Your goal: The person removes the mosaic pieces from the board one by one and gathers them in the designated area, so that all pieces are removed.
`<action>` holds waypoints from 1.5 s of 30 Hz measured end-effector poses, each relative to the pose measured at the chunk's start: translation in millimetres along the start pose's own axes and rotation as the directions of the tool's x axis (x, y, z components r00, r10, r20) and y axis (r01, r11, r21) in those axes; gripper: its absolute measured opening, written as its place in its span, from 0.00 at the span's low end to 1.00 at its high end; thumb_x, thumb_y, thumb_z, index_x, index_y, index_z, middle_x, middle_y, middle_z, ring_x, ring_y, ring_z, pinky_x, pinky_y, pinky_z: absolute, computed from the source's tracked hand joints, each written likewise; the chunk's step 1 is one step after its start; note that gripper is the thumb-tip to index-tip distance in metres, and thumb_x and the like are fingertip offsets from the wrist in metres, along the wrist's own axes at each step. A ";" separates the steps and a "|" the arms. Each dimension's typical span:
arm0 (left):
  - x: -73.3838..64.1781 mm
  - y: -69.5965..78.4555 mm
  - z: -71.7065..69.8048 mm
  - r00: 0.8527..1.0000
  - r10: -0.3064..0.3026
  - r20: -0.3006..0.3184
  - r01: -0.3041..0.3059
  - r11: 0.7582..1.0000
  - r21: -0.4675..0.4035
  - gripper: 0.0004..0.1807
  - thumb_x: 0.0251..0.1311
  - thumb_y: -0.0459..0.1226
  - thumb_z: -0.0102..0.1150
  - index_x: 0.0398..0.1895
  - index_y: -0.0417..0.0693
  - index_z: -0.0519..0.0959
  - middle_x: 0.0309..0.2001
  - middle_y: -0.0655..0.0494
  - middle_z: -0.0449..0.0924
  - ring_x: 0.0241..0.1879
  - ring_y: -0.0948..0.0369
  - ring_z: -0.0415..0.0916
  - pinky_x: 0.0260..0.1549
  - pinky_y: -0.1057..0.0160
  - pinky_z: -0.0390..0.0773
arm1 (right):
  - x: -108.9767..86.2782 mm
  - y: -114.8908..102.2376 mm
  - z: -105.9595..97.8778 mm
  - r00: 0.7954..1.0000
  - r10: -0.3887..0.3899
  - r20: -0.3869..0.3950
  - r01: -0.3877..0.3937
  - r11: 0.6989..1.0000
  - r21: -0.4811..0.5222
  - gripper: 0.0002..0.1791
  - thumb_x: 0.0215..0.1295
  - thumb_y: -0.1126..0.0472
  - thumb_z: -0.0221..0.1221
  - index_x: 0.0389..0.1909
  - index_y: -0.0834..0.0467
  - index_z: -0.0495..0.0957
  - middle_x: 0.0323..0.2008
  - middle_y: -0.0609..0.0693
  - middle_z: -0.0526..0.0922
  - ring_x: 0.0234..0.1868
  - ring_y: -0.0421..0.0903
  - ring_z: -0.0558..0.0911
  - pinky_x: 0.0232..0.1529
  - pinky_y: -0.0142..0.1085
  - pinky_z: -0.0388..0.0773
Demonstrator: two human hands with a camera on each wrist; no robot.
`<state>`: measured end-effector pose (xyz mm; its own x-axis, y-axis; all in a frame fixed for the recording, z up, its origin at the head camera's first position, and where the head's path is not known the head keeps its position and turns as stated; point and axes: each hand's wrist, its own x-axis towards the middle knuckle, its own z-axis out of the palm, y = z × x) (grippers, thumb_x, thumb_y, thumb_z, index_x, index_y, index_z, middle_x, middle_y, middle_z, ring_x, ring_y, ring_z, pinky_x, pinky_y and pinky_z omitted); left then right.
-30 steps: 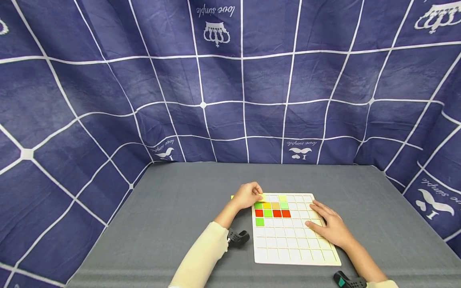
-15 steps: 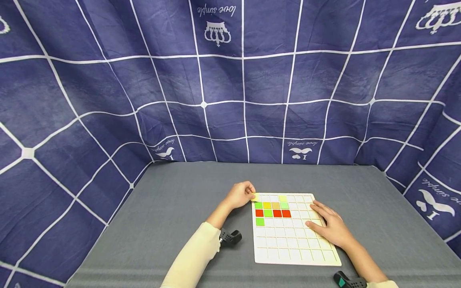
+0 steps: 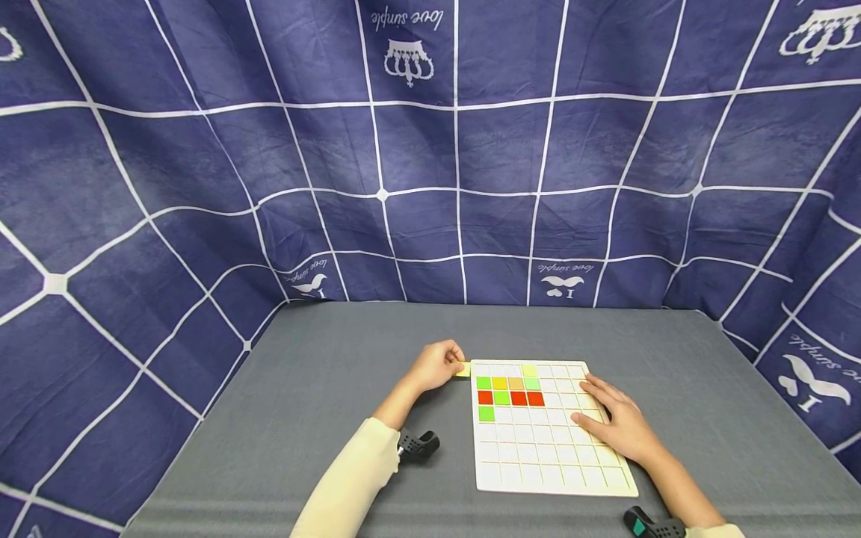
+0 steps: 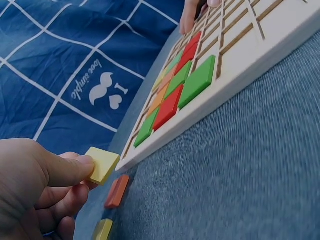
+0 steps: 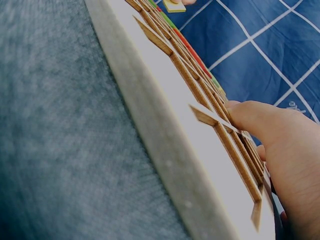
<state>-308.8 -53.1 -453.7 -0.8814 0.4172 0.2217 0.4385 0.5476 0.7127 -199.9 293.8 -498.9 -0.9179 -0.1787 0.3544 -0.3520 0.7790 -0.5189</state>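
My left hand [image 3: 436,366] pinches a pale yellow square tile [image 4: 103,165] between thumb and fingers, just off the far left corner of a white gridded board [image 3: 525,474]. Coloured tiles fill some cells at the board's far left: a green tile [image 3: 486,413] alone in its row, a row of red and green ones, a mixed row behind it, and one yellow tile [image 3: 529,370] in the farthest row. Across the board's right edge rests my right hand [image 3: 622,426], fingers spread and thumb over the cells.
On the table under my left hand lie an orange-red tile [image 4: 116,191] and another yellow tile [image 4: 102,230]. The grey tabletop [image 3: 336,373] reaches back to a blue checked cloth [image 3: 417,149], which also hangs at both sides.
The left hand has drawn left with the yellow tile, from over the board's far left cells to just beyond its corner. My right hand stays in place.
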 end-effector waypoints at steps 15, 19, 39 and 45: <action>-6.4 -13.2 -14.1 0.999 -0.014 -0.040 0.014 1.000 -0.006 0.06 0.55 0.26 0.66 0.29 0.41 0.78 0.27 0.55 0.78 0.26 0.66 0.73 0.27 0.68 0.74 | 0.8 0.2 -1.4 1.000 -0.014 -0.009 0.014 1.000 -0.004 0.36 0.57 0.50 0.68 0.62 0.67 0.72 0.64 0.66 0.69 0.63 0.69 0.66 0.56 0.64 0.58; -8.9 -16.6 -18.2 0.998 -0.032 -0.047 0.031 0.999 -0.013 0.06 0.55 0.26 0.66 0.29 0.41 0.78 0.26 0.54 0.78 0.25 0.65 0.72 0.27 0.68 0.73 | 0.7 -0.2 -1.6 1.000 -0.010 -0.005 0.010 1.000 -0.004 0.36 0.57 0.50 0.68 0.62 0.67 0.72 0.64 0.66 0.69 0.64 0.69 0.65 0.56 0.64 0.58; -17.7 -35.6 -33.4 0.994 -0.084 -0.072 0.083 0.996 -0.013 0.06 0.55 0.26 0.65 0.29 0.42 0.78 0.27 0.56 0.78 0.28 0.63 0.74 0.30 0.65 0.75 | -0.2 2.4 0.9 1.000 -0.013 -0.011 0.013 1.000 -0.011 0.36 0.57 0.50 0.68 0.62 0.67 0.72 0.64 0.66 0.69 0.63 0.69 0.66 0.55 0.64 0.59; -19.6 -40.1 -40.5 0.992 -0.093 -0.080 0.091 0.995 -0.029 0.06 0.54 0.26 0.66 0.28 0.41 0.78 0.27 0.55 0.78 0.28 0.63 0.75 0.30 0.65 0.75 | 0.5 0.4 0.3 1.000 -0.012 -0.007 0.012 1.000 -0.012 0.36 0.57 0.50 0.68 0.62 0.68 0.72 0.64 0.66 0.69 0.63 0.69 0.66 0.56 0.64 0.58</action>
<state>-316.2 -112.6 -459.6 -0.9294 0.3054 0.2071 0.3515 0.5618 0.7489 -200.5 293.9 -499.2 -0.9121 -0.1837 0.3665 -0.3609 0.7838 -0.5054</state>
